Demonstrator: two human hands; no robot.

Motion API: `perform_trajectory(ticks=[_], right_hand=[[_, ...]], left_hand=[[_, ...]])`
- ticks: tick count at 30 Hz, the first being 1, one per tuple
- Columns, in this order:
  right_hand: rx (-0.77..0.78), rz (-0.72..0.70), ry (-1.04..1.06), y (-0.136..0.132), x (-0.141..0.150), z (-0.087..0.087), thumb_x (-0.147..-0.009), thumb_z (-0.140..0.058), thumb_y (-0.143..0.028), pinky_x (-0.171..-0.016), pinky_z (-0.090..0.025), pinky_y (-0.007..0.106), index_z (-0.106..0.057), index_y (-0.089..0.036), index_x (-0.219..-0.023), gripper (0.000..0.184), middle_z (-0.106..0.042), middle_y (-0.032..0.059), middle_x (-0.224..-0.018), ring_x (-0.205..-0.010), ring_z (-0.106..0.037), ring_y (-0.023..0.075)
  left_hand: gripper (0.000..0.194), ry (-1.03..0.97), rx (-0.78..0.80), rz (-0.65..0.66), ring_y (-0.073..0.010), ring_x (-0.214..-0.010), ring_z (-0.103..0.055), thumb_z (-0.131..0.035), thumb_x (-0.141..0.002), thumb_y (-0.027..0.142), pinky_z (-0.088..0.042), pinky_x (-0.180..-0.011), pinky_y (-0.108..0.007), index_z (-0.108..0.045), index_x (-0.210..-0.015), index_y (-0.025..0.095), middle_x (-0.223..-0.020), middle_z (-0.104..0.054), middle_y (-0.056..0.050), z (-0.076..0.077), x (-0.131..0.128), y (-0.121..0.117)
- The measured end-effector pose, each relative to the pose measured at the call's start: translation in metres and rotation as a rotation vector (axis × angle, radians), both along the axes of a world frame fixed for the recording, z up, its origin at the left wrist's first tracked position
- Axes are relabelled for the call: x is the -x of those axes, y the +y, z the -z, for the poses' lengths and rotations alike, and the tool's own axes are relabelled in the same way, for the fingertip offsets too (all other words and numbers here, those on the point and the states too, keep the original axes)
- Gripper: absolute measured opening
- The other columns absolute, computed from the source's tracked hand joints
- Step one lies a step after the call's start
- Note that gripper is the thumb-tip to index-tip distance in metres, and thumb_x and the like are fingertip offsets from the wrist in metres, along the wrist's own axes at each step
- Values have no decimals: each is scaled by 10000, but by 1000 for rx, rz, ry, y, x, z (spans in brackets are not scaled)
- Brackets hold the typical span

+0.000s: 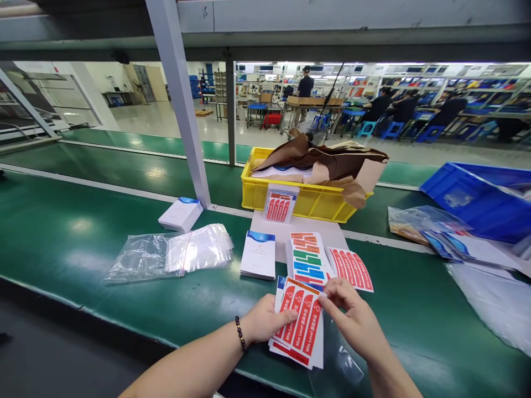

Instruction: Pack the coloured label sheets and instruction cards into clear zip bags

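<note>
My left hand (265,319) grips a small set of sheets, its thumb on top. The uppermost is a red sticker sheet (299,320) with level labels; white and blue-edged paper shows beneath it. With thumb and fingers pinched, my right hand (350,309) holds the sheet's upper right corner. Just beyond lie a stack of multicoloured sticker sheets (307,258) and a fanned stack of red sticker sheets (352,268). A pile of white booklets (258,255) with blue tops sits to their left. Under my right wrist is a clear plastic bag (348,365).
Clear zip bags (199,250) and another booklet stack (181,214) lie left. Behind stands a yellow crate (298,199) with brown paper, a bagged sticker pack (280,205) leaning on it. A blue bin (477,199) is right; a metal post (182,105) rises behind. People sit far off.
</note>
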State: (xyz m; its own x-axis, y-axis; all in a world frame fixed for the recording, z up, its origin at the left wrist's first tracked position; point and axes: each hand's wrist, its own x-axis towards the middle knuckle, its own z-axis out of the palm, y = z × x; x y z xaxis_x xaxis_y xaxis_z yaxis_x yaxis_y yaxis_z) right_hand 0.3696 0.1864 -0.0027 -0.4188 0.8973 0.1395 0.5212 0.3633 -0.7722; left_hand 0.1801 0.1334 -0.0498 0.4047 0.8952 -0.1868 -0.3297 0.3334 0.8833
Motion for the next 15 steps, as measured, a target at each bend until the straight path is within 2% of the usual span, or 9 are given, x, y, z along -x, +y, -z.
perform_trajectory(ticks=[3, 6, 8, 10, 12, 13, 15], right_hand=[[-35, 22, -15, 0, 2, -4, -804, -476, -346, -671, -435, 283, -502, -194, -699, 186, -484, 48, -856, -821, -500, 176], [31, 57, 53, -2, 7, -6, -764, -538, -345, -692, -441, 295, -515, -193, -725, 159, -513, 59, -924, -822, -517, 176], [204, 56, 200, -5, 10, -7, -751, -563, -355, -693, -457, 300, -504, -201, -801, 172, -544, 54, -933, -798, -543, 169], [439, -24, 339, -7, 10, -8, -756, -566, -360, -693, -475, 315, -496, -203, -885, 214, -582, 54, -913, -781, -570, 172], [581, -107, 385, -6, 5, -8, -755, -577, -344, -702, -485, 330, -528, -183, -887, 214, -615, 62, -882, -777, -587, 183], [581, -93, 391, -4, 2, -8, -741, -598, -330, -702, -487, 327, -551, -171, -854, 200, -627, 63, -855, -764, -593, 185], [463, 85, 464, 4, -4, -9, -693, -653, -305, -671, -496, 306, -580, -162, -800, 193, -640, 49, -781, -705, -599, 173]], left_hand=[[474, 28, -31, 35, -235, -825, -610, -627, -665, 456, -470, -748, -360, -613, -973, 96, -943, -642, -136, 0, 1, 0], [485, 58, -33, 39, -239, -812, -613, -617, -662, 479, -473, -738, -362, -621, -958, 95, -928, -647, -135, 1, 2, -1], [492, 67, -34, 34, -237, -810, -612, -603, -673, 486, -473, -734, -358, -616, -967, 92, -926, -646, -135, 2, 2, -1], [493, 80, -61, 43, -234, -817, -607, -578, -695, 486, -470, -732, -349, -608, -986, 89, -933, -643, -131, 1, 3, -1], [472, 132, -137, 59, -227, -831, -596, -547, -723, 476, -464, -728, -328, -608, -990, 91, -945, -637, -120, -3, 6, 0], [453, 194, -196, 51, -218, -824, -590, -547, -728, 465, -459, -720, -311, -610, -983, 97, -939, -637, -109, -5, 8, 1], [374, 402, -340, -15, -187, -766, -572, -569, -723, 415, -440, -680, -274, -624, -937, 113, -874, -639, -79, -10, 11, 4]])
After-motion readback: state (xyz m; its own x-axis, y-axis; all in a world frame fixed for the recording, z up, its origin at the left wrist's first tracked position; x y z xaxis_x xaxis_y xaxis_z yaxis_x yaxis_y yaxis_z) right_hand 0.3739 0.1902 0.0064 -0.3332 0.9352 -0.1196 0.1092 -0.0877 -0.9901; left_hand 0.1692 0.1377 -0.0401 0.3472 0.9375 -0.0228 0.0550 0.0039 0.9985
